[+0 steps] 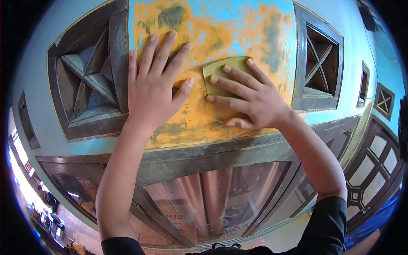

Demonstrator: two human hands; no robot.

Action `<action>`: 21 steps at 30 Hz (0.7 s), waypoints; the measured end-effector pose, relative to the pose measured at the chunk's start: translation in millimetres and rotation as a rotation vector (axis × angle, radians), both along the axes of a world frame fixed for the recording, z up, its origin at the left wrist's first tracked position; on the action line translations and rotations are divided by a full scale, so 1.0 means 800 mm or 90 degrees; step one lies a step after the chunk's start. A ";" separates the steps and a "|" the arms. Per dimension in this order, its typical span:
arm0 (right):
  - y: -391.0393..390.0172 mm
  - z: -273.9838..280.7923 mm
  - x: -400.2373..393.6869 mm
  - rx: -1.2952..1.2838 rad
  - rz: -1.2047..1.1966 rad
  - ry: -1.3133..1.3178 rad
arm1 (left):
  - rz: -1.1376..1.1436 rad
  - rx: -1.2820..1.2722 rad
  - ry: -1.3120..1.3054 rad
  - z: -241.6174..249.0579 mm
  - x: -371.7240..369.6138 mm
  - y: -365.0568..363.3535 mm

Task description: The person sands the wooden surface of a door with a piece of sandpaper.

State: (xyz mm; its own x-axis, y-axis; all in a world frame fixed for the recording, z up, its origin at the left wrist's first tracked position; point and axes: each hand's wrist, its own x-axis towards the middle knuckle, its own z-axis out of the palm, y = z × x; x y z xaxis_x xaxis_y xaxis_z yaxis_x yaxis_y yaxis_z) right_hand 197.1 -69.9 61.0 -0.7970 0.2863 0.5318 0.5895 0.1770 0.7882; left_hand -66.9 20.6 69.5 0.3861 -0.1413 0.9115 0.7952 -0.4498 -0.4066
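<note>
My left hand [153, 87] lies flat, fingers spread, on a wall patch [221, 29] where blue paint is worn down to an orange-yellow layer. My right hand [250, 100] presses a small yellowish-green piece of sandpaper [216, 70] against the same patch, its fingers laid across the sheet. The two hands sit side by side, almost touching at the thumbs. Part of the sandpaper is hidden under my right fingers.
Dark wooden vent frames with crossed slats flank the patch, one at the left [91, 80] and one at the right [318, 63]. A grey-brown wooden lintel [212, 155] runs below, over a glass pane with a pinkish curtain [216, 199]. More window frames [374, 165] stand far right.
</note>
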 end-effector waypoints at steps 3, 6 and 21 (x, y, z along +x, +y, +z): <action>0.002 0.028 0.015 0.141 -0.029 0.184 | 0.008 -0.003 0.005 -0.001 0.001 -0.002; 0.005 0.028 0.009 0.187 0.019 0.216 | 0.015 -0.004 0.009 -0.001 -0.001 -0.002; -0.006 0.041 0.031 0.240 0.005 0.311 | 0.006 -0.006 0.017 0.000 0.002 -0.001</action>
